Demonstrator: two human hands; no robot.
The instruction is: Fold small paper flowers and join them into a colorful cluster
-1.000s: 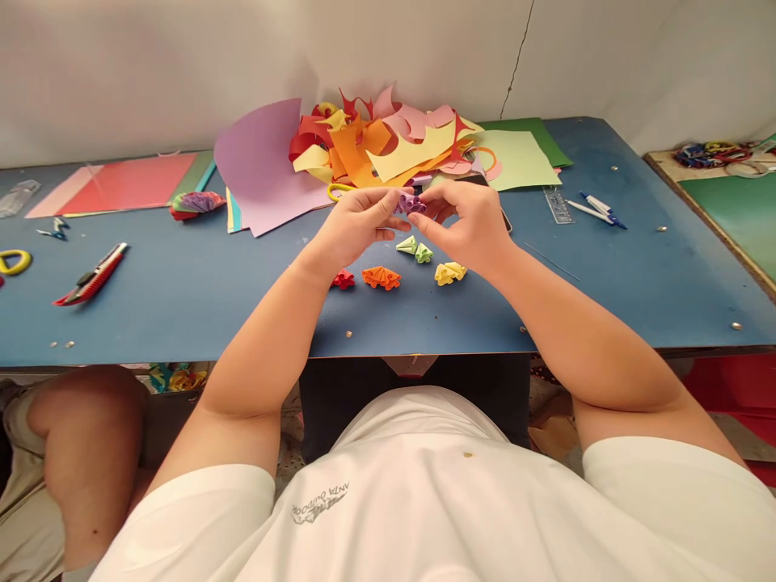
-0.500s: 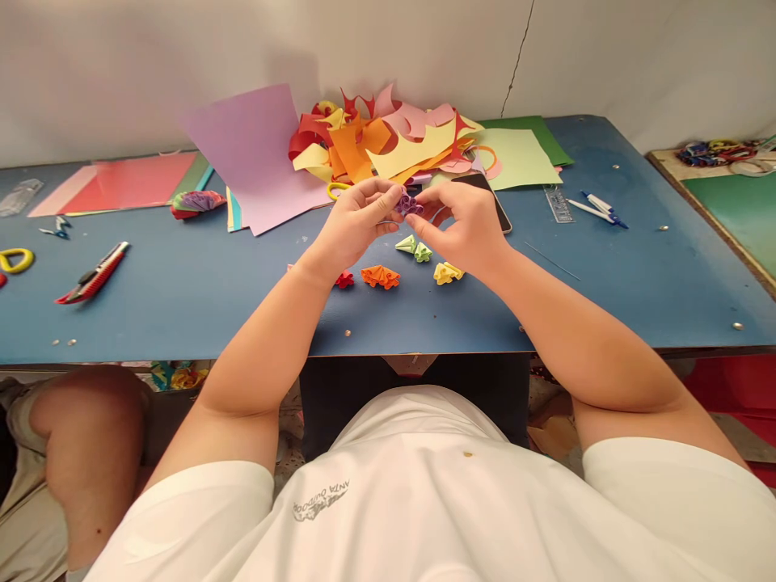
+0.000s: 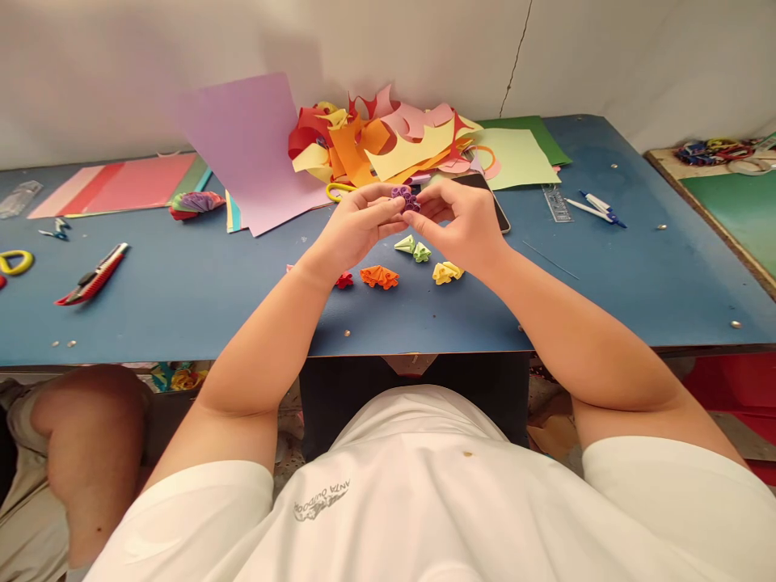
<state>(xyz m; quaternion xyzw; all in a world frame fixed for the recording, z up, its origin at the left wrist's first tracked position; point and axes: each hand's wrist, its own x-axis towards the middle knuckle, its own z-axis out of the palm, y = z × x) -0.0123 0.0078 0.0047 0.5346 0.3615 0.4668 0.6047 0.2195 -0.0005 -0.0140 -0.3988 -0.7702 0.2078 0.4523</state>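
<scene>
Between my fingertips is a small purple folded paper flower point(image 3: 406, 199), its curled petals facing up. My left hand point(image 3: 365, 217) pinches its left side with thumb and fingers. From the other side, my right hand point(image 3: 464, 217) grips it with thumb and forefinger. Just below, on the table, lie light green paper pieces point(image 3: 413, 248), an orange folded paper piece point(image 3: 380, 277) and a yellow folded paper piece point(image 3: 447, 272). A red paper piece point(image 3: 344, 280) is partly covered by my left forearm.
Coloured paper scraps point(image 3: 369, 141) are heaped at the back beside a purple sheet point(image 3: 248, 145). A phone point(image 3: 498, 212) lies behind my right hand. On the left are a red utility knife point(image 3: 94, 275) and yellow-handled scissors point(image 3: 17, 261); pens point(image 3: 597, 210) lie right. Another person's leg point(image 3: 90, 453) is lower left.
The purple paper flower has turned slightly between my fingers, showing more of its curled petals. Both hands stay in nearly the same place.
</scene>
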